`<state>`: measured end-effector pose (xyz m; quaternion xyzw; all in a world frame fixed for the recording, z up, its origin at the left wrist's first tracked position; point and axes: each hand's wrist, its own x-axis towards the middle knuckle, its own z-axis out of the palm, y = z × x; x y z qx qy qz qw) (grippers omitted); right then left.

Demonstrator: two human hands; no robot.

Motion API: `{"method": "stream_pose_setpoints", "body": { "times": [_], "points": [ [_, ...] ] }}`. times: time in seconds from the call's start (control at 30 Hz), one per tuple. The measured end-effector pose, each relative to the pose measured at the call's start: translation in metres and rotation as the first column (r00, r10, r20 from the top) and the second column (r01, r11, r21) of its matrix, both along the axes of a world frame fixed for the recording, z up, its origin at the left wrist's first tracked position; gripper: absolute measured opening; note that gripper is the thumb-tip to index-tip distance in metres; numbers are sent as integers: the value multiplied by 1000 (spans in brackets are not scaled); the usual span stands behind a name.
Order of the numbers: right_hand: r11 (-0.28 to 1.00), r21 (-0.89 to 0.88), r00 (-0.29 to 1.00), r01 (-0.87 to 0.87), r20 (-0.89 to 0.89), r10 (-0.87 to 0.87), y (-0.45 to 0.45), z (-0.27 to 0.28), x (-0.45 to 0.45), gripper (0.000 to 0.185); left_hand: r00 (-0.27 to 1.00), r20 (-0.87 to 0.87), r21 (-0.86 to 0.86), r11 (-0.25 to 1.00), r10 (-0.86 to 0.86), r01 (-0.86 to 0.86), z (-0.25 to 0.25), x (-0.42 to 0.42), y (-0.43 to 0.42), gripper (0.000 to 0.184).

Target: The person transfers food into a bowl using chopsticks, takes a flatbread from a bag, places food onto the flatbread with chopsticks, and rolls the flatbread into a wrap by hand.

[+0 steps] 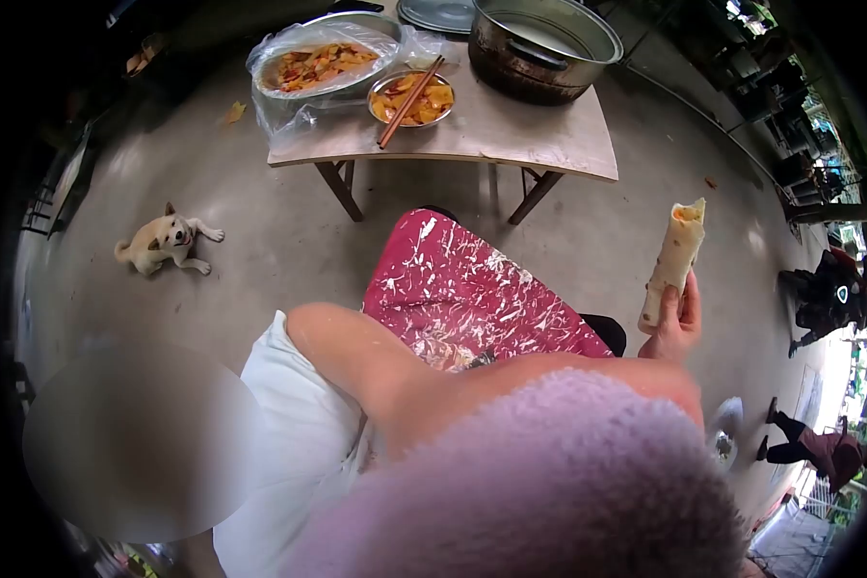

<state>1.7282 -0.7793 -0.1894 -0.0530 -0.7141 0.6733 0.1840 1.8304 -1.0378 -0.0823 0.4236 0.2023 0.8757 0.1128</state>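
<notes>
My right hand [676, 332] is closed around the lower part of a rolled wrap [677, 260], which stands nearly upright at the right. Its top end is ragged and open, with orange filling showing. Under my arm and to its left lies pink cloth with white marks [453, 279]. My left hand does not show. A purple fuzzy thing [549, 482] covers the lower middle and hides part of the arm.
Ahead, a table [549, 144] holds a food bowl with chopsticks [409, 99], a plastic-covered dish [323, 67] and a large pot [544, 58]. A dog [167, 241] lies at the left. White clothing [289, 453] is lower left; people [819, 448] are far right.
</notes>
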Motion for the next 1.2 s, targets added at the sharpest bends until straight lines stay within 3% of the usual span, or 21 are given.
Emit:
{"method": "stream_pose_setpoints", "body": {
  "times": [0.13,0.23,0.33,0.43,0.5,0.57,0.67,0.77,0.87,1.0,1.2],
  "points": [
    [999,44,999,-15,-46,17,-8,-4,-7,40,999,-10,12,999,-33,33,-1,-15,7,105],
    [999,36,1000,-15,15,14,-26,6,-4,40,989,-136,-130,989,56,-73,2,-26,-10,127],
    [997,-2,997,-80,16,80,-25,-2,-7,42,910,-396,-339,900,127,-273,8,-35,-40,97],
    [995,-12,995,-100,25,100,-32,-1,-9,41,745,-653,-388,786,134,-481,15,-44,-53,60],
    [997,2,997,-75,-37,75,-37,-3,-9,41,647,-758,-396,731,81,-555,24,-48,-53,40],
    [995,-40,996,-86,20,87,-42,3,-2,40,598,-801,-420,709,3,-566,31,-48,-47,25],
    [996,-12,996,-92,18,92,-37,3,-4,37,514,-857,-384,717,-43,-581,34,-49,-30,26],
    [994,-1,992,-109,-65,109,-31,-5,-5,36,437,-877,-447,669,-199,-594,43,-46,-16,27],
    [988,-30,984,-152,-95,148,-22,-11,-10,36,322,-929,-353,702,-183,-618,41,-41,8,14],
    [978,-85,978,-191,-99,183,-21,-13,-7,37,328,-902,-430,630,-280,-646,39,-37,16,13],
    [989,-46,986,-139,-101,133,-16,-14,-4,36,319,-877,-480,645,-358,-595,29,-37,29,21]
  ]
}}
